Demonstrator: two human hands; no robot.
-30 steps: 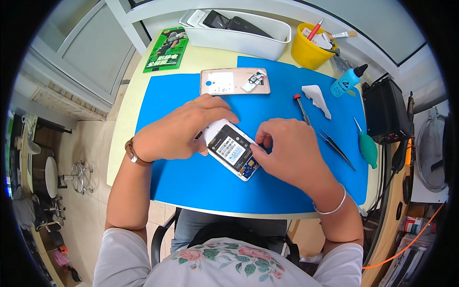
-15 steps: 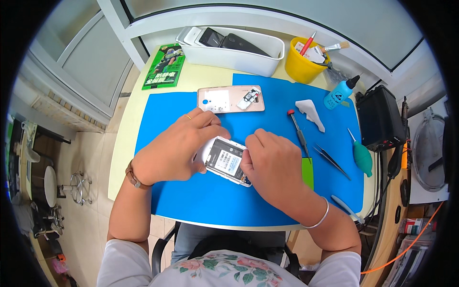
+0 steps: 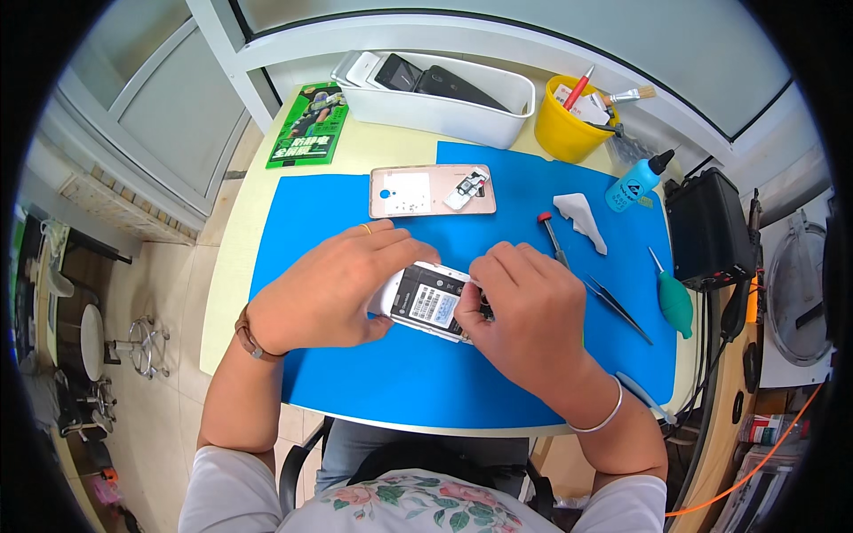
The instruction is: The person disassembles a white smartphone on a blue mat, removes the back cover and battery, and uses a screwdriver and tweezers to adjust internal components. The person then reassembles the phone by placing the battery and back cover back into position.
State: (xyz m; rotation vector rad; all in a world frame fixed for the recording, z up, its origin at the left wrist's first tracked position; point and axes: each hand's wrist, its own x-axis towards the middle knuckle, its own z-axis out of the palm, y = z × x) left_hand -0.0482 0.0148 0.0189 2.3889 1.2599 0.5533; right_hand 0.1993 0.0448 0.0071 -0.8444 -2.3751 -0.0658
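Note:
An opened phone [image 3: 428, 302] with its back cover off lies on the blue mat [image 3: 373, 391], its dark battery and white label showing. My left hand [image 3: 333, 289] grips the phone's left end. My right hand [image 3: 524, 315] covers its right end, fingertips pressing on the inner parts. The phone's pinkish back cover [image 3: 418, 191] rests farther back on the mat with a small metal part [image 3: 468, 188] lying on it.
A red-tipped screwdriver [image 3: 551, 235], white cloth [image 3: 579, 218], tweezers [image 3: 617, 306], teal air blower [image 3: 673, 298] and blue bottle [image 3: 633, 185] lie to the right. Behind stand a white bin of phones [image 3: 435, 111], a yellow cup [image 3: 564, 129], a green booklet [image 3: 311, 124] and a black box [image 3: 706, 226].
Both hands and the phone have stayed together at the mat's centre; the phone has turned to lie more level, and my right hand has closed over its right end.

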